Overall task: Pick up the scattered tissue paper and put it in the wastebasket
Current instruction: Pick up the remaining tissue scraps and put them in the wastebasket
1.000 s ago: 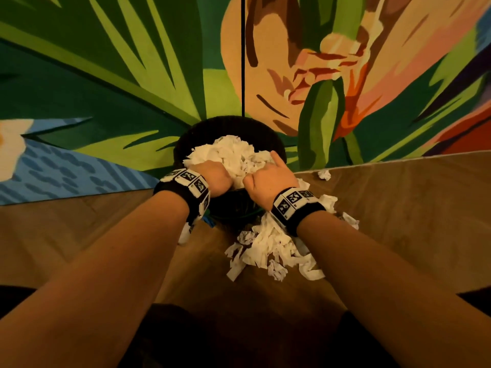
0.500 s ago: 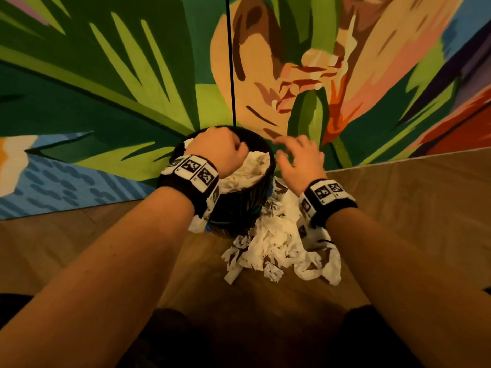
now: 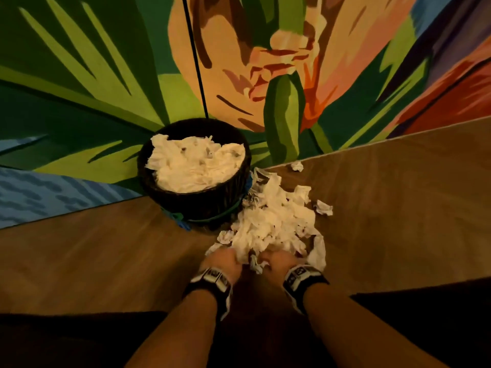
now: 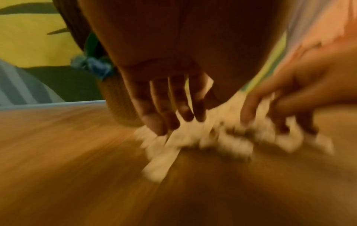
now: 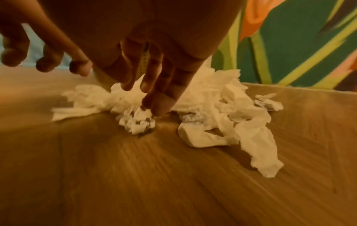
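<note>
- No readable writing; black-and-white square marker patterns on both wristbands (image 3: 211,281), nothing legible.
- Left hand (image 3: 221,262): palm down at near edge of tissue pile (image 3: 273,221), fingers (image 4: 154,110) extended, tips on the paper. Blurred, can't tell if anything's gripped.
- Right hand (image 3: 279,261): just beside the left, fingers (image 5: 160,97) pointing down, tips touching a crumpled wad (image 5: 137,120); not closed round it.
- Pile on wood floor (image 3: 106,261), touching right side of wastebasket (image 3: 196,205).
- Wastebasket against painted wall (image 3: 79,102), full of tissue w/ blue-green band round its base.
</note>
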Available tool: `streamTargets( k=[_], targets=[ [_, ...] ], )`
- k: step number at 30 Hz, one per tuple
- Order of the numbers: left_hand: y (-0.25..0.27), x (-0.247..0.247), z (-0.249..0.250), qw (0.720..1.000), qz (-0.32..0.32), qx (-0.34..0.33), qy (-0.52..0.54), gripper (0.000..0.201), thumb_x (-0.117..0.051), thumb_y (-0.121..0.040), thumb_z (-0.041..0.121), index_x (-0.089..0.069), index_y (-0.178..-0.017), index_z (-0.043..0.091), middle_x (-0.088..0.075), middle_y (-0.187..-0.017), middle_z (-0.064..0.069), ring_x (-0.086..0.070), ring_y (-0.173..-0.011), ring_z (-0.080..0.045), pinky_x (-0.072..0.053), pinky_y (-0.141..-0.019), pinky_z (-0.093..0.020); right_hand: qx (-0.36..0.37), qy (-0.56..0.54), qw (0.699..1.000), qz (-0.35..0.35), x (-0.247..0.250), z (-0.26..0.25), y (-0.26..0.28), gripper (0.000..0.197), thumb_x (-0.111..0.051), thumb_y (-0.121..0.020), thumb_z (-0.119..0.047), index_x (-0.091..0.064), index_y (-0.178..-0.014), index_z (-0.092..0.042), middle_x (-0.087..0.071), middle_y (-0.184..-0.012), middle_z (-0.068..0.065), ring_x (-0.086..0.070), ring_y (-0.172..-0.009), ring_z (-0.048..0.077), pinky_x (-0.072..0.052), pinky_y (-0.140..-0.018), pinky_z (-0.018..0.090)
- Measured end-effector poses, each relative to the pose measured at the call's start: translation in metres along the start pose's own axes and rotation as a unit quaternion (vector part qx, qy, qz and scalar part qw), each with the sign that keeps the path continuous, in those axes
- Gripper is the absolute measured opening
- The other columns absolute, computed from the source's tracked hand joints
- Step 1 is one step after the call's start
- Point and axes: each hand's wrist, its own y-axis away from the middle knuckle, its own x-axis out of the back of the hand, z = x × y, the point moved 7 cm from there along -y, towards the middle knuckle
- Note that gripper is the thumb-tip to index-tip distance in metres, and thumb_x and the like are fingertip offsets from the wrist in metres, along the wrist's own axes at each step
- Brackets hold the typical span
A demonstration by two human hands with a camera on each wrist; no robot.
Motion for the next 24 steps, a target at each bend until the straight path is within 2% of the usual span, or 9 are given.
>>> streamTargets(
  k=[3, 6, 8, 12, 14, 16, 19, 22, 24],
  targets=[
    [0.000, -0.047, -0.037, 0.999, -0.039, 0.023, 0.006, 0.043, -0.038, -0.099, 0.026, -0.046, -0.141, 0.028, -0.023, -0.158, -0.003, -0.047, -0.130, -0.030, -0.043, -0.106, -0.041, 0.023, 0.038, 0.998, -0.041, -0.016, -0.004, 0.001, 0.049, -0.047, -0.098, -0.035, -0.039, -0.147, -0.034, -0.024, -0.156, 0.003, -0.041, -0.135, 0.033, -0.035, -0.112, 0.042],
    [-0.006, -0.063, -0.054, 0.997, -0.058, 0.020, 0.046, 0.057, -0.046, -0.096, 0.018, -0.033, -0.150, 0.033, 0.000, -0.164, 0.005, -0.031, -0.143, -0.028, -0.036, -0.114, -0.040, 0.023, 0.091, 0.992, -0.088, -0.028, -0.001, 0.000, 0.059, -0.046, -0.099, -0.028, -0.023, -0.153, -0.038, -0.004, -0.164, -0.002, -0.027, -0.144, 0.036, -0.032, -0.114, 0.047],
    [-0.008, -0.069, -0.058, 0.996, -0.067, 0.032, 0.043, 0.055, -0.046, -0.097, 0.017, -0.036, -0.150, 0.027, -0.008, -0.163, 0.000, -0.030, -0.145, -0.027, -0.033, -0.116, -0.039, 0.030, 0.123, 0.986, -0.110, -0.035, -0.002, -0.002, 0.058, -0.047, -0.100, -0.027, -0.024, -0.153, -0.036, -0.004, -0.164, 0.000, -0.026, -0.144, 0.036, -0.033, -0.114, 0.047],
    [-0.010, -0.072, -0.061, 0.994, -0.068, 0.070, 0.038, 0.041, -0.052, -0.098, 0.023, -0.051, -0.139, 0.016, -0.046, -0.142, -0.008, -0.052, -0.125, -0.025, -0.045, -0.105, -0.035, 0.028, 0.128, 0.984, -0.116, -0.045, -0.005, -0.013, 0.038, -0.040, -0.102, -0.023, -0.044, -0.140, -0.024, -0.021, -0.158, 0.010, -0.031, -0.138, 0.037, -0.036, -0.110, 0.047],
    [-0.010, -0.072, -0.062, 0.993, -0.065, 0.076, 0.055, 0.042, -0.056, -0.096, 0.025, -0.050, -0.138, 0.020, -0.049, -0.138, -0.008, -0.053, -0.123, -0.024, -0.046, -0.102, -0.035, 0.020, 0.154, 0.980, -0.121, -0.052, -0.004, -0.018, 0.037, -0.045, -0.101, -0.021, -0.047, -0.137, -0.022, -0.023, -0.155, 0.009, -0.031, -0.136, 0.038, -0.038, -0.108, 0.050],
    [-0.012, -0.075, -0.061, 0.994, -0.063, 0.056, 0.066, 0.056, -0.055, -0.096, 0.022, -0.036, -0.148, 0.029, -0.043, -0.145, -0.009, -0.049, -0.129, -0.026, -0.043, -0.105, -0.037, 0.023, 0.175, 0.978, -0.114, -0.058, 0.000, -0.020, 0.041, -0.051, -0.099, -0.026, -0.044, -0.139, -0.022, -0.030, -0.151, 0.009, -0.034, -0.133, 0.039, -0.040, -0.105, 0.052],
    [-0.012, -0.083, -0.064, 0.995, -0.086, 0.052, 0.027, 0.059, -0.044, -0.099, 0.019, -0.025, -0.152, 0.036, -0.039, -0.147, -0.011, -0.047, -0.131, -0.030, -0.043, -0.107, -0.041, 0.027, 0.177, 0.978, -0.104, -0.064, 0.007, -0.022, 0.055, -0.059, -0.094, -0.035, -0.037, -0.143, -0.023, -0.036, -0.149, 0.008, -0.035, -0.133, 0.038, -0.038, -0.107, 0.050],
    [-0.011, -0.083, -0.060, 0.992, -0.105, 0.065, -0.028, 0.043, -0.028, -0.104, 0.040, -0.039, -0.145, 0.034, -0.049, -0.139, -0.010, -0.054, -0.122, -0.029, -0.047, -0.099, -0.040, 0.027, 0.134, 0.984, -0.115, -0.067, 0.011, -0.021, 0.065, -0.065, -0.091, -0.032, -0.030, -0.145, -0.022, -0.036, -0.148, 0.011, -0.039, -0.132, 0.037, -0.039, -0.107, 0.050],
    [-0.010, -0.083, -0.058, 0.989, -0.119, 0.077, -0.049, 0.052, -0.027, -0.102, 0.053, -0.055, -0.133, 0.022, -0.057, -0.130, -0.009, -0.058, -0.116, -0.026, -0.048, -0.095, -0.038, 0.023, 0.095, 0.988, -0.118, -0.067, 0.012, -0.021, 0.067, -0.066, -0.090, -0.034, -0.029, -0.144, -0.022, -0.035, -0.147, 0.012, -0.042, -0.130, 0.037, -0.042, -0.105, 0.048]
  ],
)
